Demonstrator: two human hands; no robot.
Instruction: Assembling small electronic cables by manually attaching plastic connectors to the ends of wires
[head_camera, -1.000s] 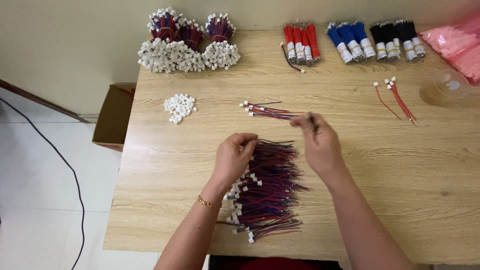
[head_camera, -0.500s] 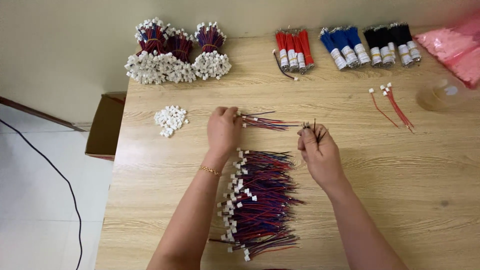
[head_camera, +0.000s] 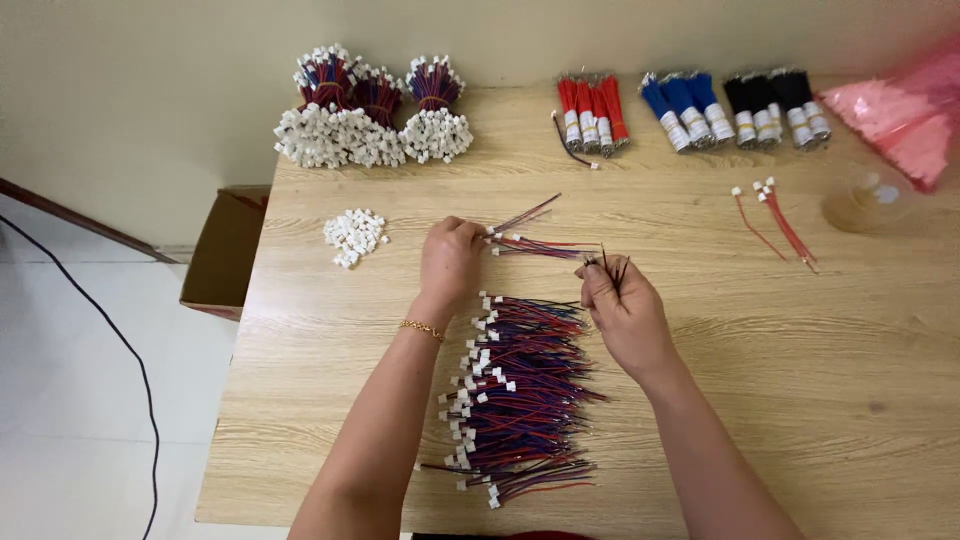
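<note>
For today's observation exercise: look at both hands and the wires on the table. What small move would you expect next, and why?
Probably the left hand lifts the small wire bunch it grips at the white connector end, bringing it toward the right hand. That hand already pinches a few wire ends upright, and the bunch lies between the two hands, apart from the big wire pile. This is only a guess.

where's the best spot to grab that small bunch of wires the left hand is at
Probably at the white connector end of the small wire bunch, coming from the left as the left hand does. The plugs sit bunched there, while the thin loose tails fan out to the right.
</note>
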